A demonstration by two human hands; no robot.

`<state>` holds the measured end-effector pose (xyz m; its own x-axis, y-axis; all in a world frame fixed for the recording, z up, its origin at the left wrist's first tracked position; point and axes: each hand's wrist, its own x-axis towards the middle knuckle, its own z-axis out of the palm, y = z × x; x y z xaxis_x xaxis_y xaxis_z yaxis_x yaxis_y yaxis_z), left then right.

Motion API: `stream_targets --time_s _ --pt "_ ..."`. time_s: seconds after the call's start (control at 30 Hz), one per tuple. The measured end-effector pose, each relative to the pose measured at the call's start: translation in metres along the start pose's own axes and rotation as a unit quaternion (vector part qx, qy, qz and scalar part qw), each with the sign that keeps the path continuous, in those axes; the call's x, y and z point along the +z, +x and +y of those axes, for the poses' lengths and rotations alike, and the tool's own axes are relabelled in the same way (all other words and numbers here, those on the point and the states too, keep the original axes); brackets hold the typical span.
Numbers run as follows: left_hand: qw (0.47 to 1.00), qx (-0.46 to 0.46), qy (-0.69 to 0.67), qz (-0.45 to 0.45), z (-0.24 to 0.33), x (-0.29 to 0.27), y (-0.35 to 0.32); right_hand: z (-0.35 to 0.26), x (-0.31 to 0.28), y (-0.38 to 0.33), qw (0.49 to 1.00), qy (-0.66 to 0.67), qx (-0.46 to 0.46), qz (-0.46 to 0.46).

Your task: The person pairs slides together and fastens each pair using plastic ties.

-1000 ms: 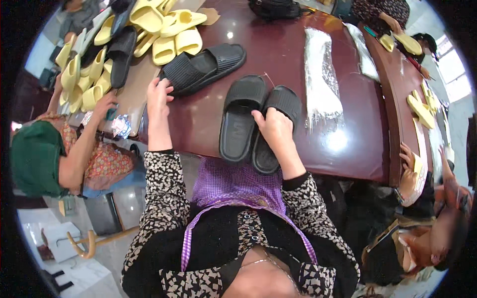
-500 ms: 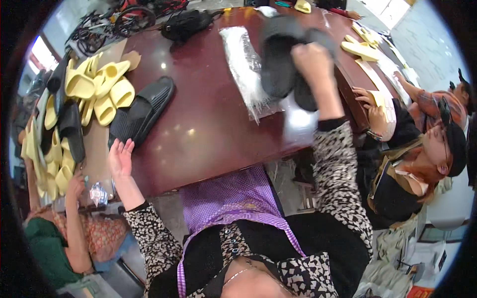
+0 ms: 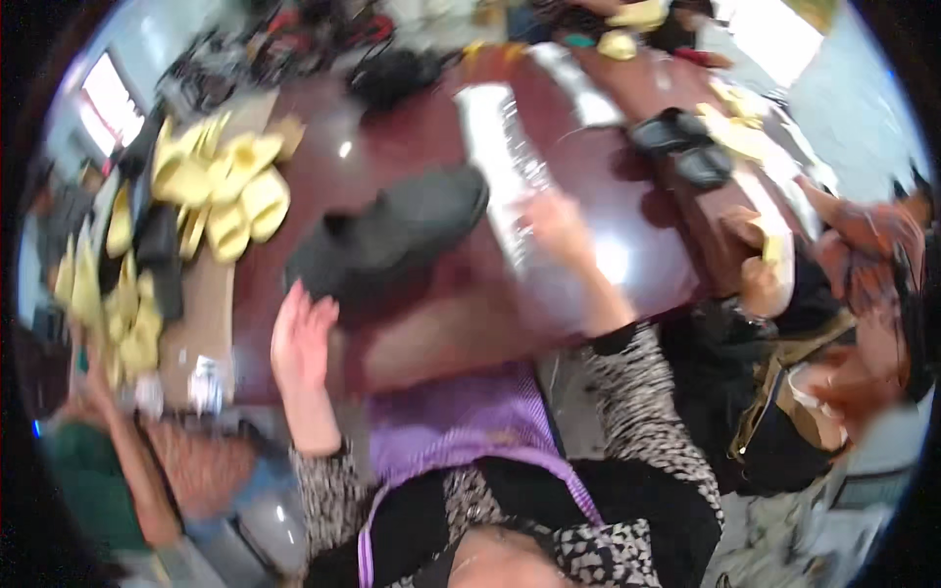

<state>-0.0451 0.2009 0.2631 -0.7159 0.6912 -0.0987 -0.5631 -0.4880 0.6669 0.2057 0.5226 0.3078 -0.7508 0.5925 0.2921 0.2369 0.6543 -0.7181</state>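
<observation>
A pair of slippers is lying on the table just beyond the left hand, with the right hand hovering to their right, over the near end of a plastic strip that is running away across the table. A heap of slippers is sitting at the table's left end, and a second pair is lying far right. Another person is sitting beyond the right edge.
</observation>
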Motion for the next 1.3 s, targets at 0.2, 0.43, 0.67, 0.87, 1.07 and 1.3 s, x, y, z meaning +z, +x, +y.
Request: stream_targets --time_s 0.2,0.43,0.67,0.87,1.07,1.3 --pt "0.995 0.046 0.078 -0.029 -0.011 0.000 -0.022 -0.020 0.073 -0.005 0.900 0.396 0.141 0.117" --pt "0.996 0.027 0.089 -0.008 -0.014 0.002 -0.028 -0.010 0.065 -0.004 0.911 0.367 0.170 0.079" --pt "0.974 0.087 0.192 0.083 0.035 -0.018 -0.036 -0.015 0.027 0.009 0.933 0.244 0.062 0.259" --pt "0.927 0.106 0.344 0.106 0.063 -0.060 -0.024 -0.028 0.012 0.019 0.951 0.247 0.026 0.184" --pt "0.860 0.108 0.495 -0.064 0.043 0.012 0.039 -0.035 0.049 0.060 0.989 0.114 -0.067 0.065" --pt "0.795 0.297 0.521 -0.096 -0.009 0.049 0.044 -0.035 0.087 0.025 0.976 0.111 -0.056 0.177"
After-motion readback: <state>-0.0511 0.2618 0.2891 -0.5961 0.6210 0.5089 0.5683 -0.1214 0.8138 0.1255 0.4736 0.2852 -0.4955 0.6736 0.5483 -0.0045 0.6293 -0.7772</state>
